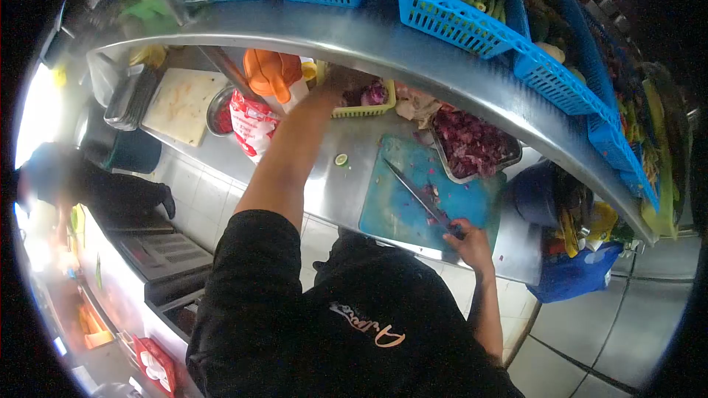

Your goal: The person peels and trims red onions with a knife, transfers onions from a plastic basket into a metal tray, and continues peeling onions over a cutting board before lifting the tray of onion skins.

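Observation:
My right hand (472, 245) is closed round the handle of a kitchen knife (413, 187). The long blade lies low over the blue-green cutting board (394, 210), pointing away to the left. Small purple scraps are scattered on the board. My left hand (341, 82) reaches under the shelf to a yellow basket (361, 111) holding purple onions (375, 93). Its fingers are blurred and shadowed, so I cannot see whether they hold anything. A metal tray (514, 158) heaped with chopped purple pieces (472, 141) stands at the board's far right corner.
A metal shelf (295, 33) with blue crates (461, 23) of vegetables overhangs the counter. Left of the basket are an orange-lidded jug (271, 72), a red-and-white bag (252, 127), a bowl (219, 112) and a white board (175, 107). A cut green slice (341, 159) lies nearby. Another person (103, 184) stands left.

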